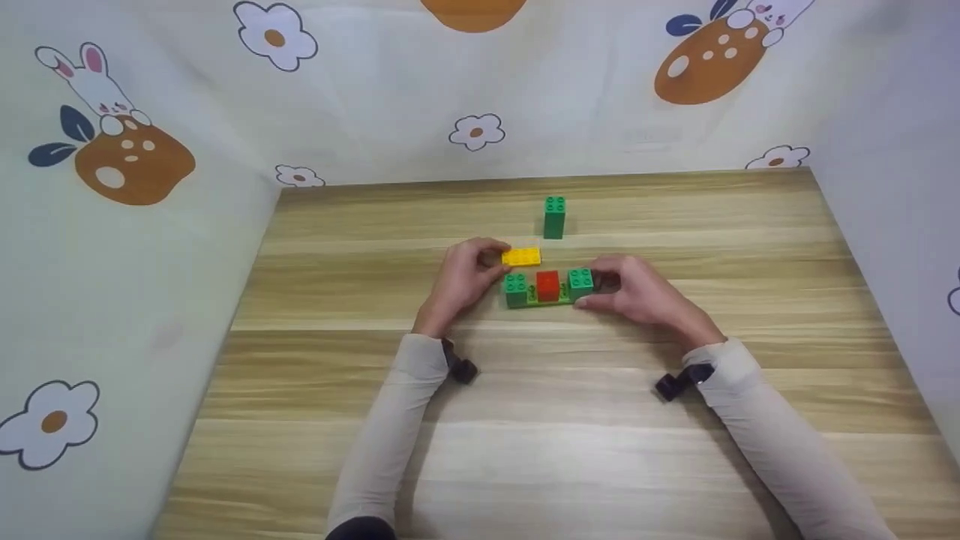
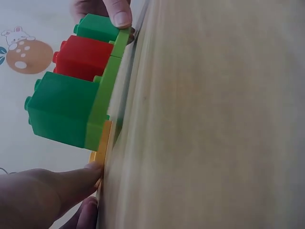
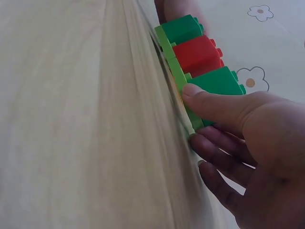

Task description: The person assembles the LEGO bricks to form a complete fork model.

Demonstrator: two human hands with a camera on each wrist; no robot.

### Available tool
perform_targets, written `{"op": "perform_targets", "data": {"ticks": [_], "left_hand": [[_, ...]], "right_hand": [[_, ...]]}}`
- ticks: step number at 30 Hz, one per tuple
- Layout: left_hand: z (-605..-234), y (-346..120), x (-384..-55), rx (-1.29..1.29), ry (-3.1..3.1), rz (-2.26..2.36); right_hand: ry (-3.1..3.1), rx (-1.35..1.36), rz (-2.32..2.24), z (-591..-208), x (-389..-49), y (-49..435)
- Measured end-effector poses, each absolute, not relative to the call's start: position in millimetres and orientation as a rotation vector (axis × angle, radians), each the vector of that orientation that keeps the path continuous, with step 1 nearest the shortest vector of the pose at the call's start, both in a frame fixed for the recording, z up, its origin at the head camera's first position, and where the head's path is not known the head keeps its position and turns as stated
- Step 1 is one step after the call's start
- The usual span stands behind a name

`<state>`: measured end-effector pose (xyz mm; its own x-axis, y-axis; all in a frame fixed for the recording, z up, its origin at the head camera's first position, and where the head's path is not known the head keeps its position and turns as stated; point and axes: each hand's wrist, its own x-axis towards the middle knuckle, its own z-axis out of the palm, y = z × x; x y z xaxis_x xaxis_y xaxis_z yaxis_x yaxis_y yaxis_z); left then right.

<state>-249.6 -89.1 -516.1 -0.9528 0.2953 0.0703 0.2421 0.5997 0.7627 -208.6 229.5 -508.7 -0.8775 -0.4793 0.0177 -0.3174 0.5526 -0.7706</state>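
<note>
Pinching the left end of a yellow brick (image 1: 522, 257) between thumb and fingers of the left hand (image 1: 465, 277), just behind the left half of a light green base (image 2: 108, 78). Clamped on the base's right end with the right hand (image 1: 634, 289). Lined up along the base with a red block (image 1: 547, 286) between two green blocks (image 1: 580, 283). Facing a tall green block (image 1: 554, 219), upright on the table (image 1: 570, 480) beyond.

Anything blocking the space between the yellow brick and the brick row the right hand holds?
Nothing visible stands between the yellow brick, pinched by the left hand, and the brick row; the tall green block is farther back.
</note>
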Motion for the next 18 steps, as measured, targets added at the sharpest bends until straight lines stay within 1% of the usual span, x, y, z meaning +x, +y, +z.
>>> {"op": "perform_targets", "data": {"ticks": [5, 12, 18], "left_hand": [[-516, -90, -243, 0.541, 2.691, 1.264], [-516, -76, -234, 0.694, 2.624, 1.232], [-518, -68, -227, 0.712, 2.528, 1.294]], "right_hand": [[2.604, -0.693, -1.262, -502, -211, 235], [2.600, -0.673, -1.343, -489, -211, 243], [2.619, -0.643, -1.333, -486, -213, 245]]}}
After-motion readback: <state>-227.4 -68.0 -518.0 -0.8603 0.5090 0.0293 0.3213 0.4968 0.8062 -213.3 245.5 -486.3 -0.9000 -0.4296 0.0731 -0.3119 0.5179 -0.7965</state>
